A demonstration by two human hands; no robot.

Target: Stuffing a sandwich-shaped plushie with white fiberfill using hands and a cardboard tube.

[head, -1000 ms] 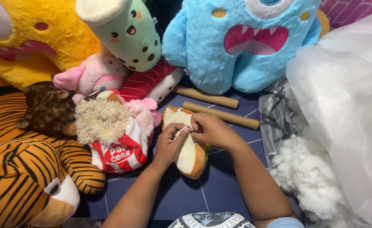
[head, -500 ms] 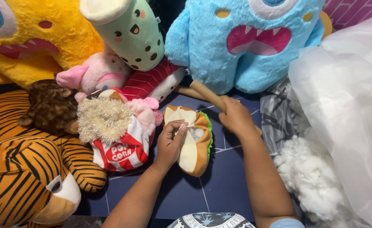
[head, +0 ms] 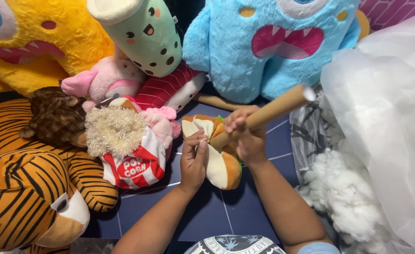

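A small burger-shaped plush [head: 219, 162] in tan, cream and orange lies on the dark blue floor mat. My left hand [head: 193, 160] pinches its open cream edge. My right hand [head: 246, 134] grips a long cardboard stick [head: 275, 108], tilted up to the right, with its lower end poked into the plush opening. A second cardboard stick [head: 214, 101] lies on the floor behind, under the blue monster plush.
Plush toys crowd the left and back: a tiger [head: 24, 178], a popcorn plush [head: 132, 155], a yellow monster [head: 33, 42], a green bubble-tea cup plush [head: 141, 30], a blue monster [head: 273, 42]. White stuffing [head: 344, 197] and a clear plastic bag [head: 391, 117] fill the right.
My right hand left the burger plush, took a cardboard stick from the floor behind, and brought its end into the plush opening. My left hand stayed on the plush.
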